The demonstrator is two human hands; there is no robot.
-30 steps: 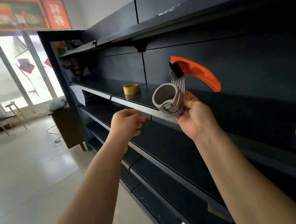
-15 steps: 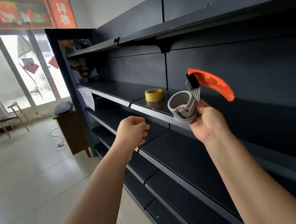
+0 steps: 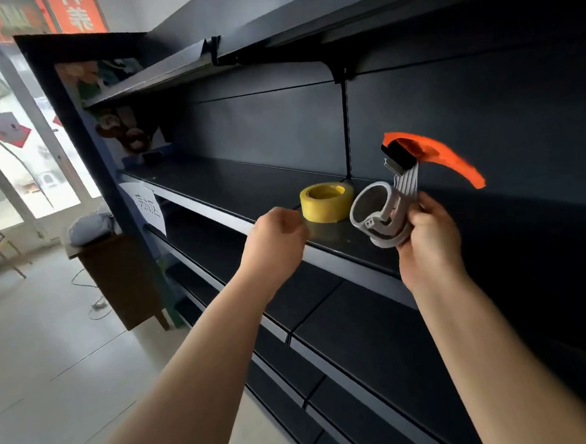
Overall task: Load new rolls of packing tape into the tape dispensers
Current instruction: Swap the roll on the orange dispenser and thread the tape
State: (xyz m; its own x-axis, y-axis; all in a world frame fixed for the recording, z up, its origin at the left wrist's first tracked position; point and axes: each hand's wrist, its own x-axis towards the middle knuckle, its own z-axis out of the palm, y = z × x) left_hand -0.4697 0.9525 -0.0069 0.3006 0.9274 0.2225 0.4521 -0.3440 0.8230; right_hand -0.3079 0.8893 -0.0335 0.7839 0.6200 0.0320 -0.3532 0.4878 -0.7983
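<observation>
A yellow roll of packing tape [image 3: 326, 202] lies flat on the dark shelf [image 3: 248, 186], near its front edge. My right hand [image 3: 429, 237] grips a tape dispenser [image 3: 383, 213] with a grey hub, ribbed grey body and curved orange handle, held just right of the roll. No tape sits on the grey hub. My left hand [image 3: 275, 240] hovers in front of the shelf edge, just left of the roll, fingers curled, holding nothing.
Dark metal shelving runs along the right, with a shelf above [image 3: 179, 71] and several below. A white paper sign [image 3: 148, 208] hangs on the shelf edge. A brown cabinet [image 3: 120, 277] stands on the tiled floor at the left, near the glass doors.
The view has closed in on the shelf. My left hand has come up close to the yellow roll, and my right hand has brought the dispenser beside it.
</observation>
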